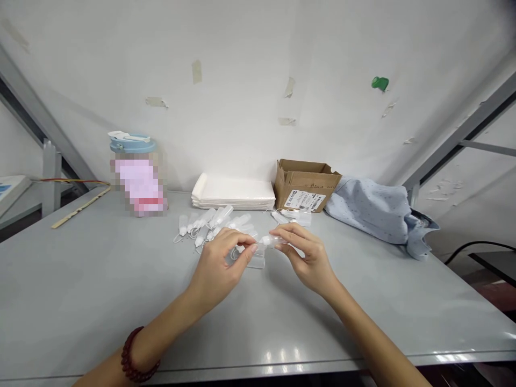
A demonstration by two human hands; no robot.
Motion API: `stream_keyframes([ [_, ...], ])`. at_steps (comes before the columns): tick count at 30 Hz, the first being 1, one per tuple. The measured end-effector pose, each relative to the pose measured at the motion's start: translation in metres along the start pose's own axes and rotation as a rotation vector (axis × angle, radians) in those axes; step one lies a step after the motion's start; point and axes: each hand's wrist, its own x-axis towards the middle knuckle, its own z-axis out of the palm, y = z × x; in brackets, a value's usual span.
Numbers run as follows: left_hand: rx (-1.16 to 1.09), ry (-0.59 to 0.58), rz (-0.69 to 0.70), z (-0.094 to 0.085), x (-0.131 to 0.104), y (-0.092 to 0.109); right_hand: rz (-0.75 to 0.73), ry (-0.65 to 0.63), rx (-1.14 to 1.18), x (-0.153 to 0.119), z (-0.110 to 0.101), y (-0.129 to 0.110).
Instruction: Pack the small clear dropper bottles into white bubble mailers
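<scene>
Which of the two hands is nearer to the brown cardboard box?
Right: the right hand is in front of the brown cardboard box; the left hand is in front too, but farther left.

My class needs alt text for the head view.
A right hand holds a small translucent plastic bottle above a grey table, the left hand pinching beside its white cap. Nearby: similar bottles, a flat white stack, an open brown cardboard box.

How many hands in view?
2. The right hand is right of center, gripping a small clear bottle; the left hand is left of it, fingertips pinched at the bottle's tip end. No others visible.
</scene>
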Motion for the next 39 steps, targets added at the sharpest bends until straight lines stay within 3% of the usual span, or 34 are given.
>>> stream_keyframes([
  [7, 0.055, 0.034, 0.124, 0.002, -0.002, -0.005, 0.002, 0.003, 0.012, -0.003, 0.003, -0.001],
  [14, -0.004, -0.077, -0.02, 0.0, -0.005, -0.003, -0.008, -0.07, 0.079, -0.005, 0.003, 0.0],
  [28, -0.005, -0.166, -0.105, -0.001, -0.001, -0.003, -0.107, -0.061, 0.039, -0.007, 0.01, 0.007],
  [31, 0.098, 0.023, -0.013, -0.01, 0.005, -0.008, -0.109, -0.027, -0.101, -0.003, 0.004, 0.02],
  [35, 0.346, 0.527, 0.167, -0.029, 0.015, -0.026, 0.028, 0.091, -0.351, 0.001, -0.013, 0.056],
  [37, 0.426, 0.612, 0.185, -0.035, 0.019, -0.036, 0.111, 0.046, -0.513, 0.001, -0.019, 0.074],
  [39, 0.46, 0.576, 0.169, -0.035, 0.021, -0.043, 0.139, 0.007, -0.564, 0.0, -0.019, 0.086],
])
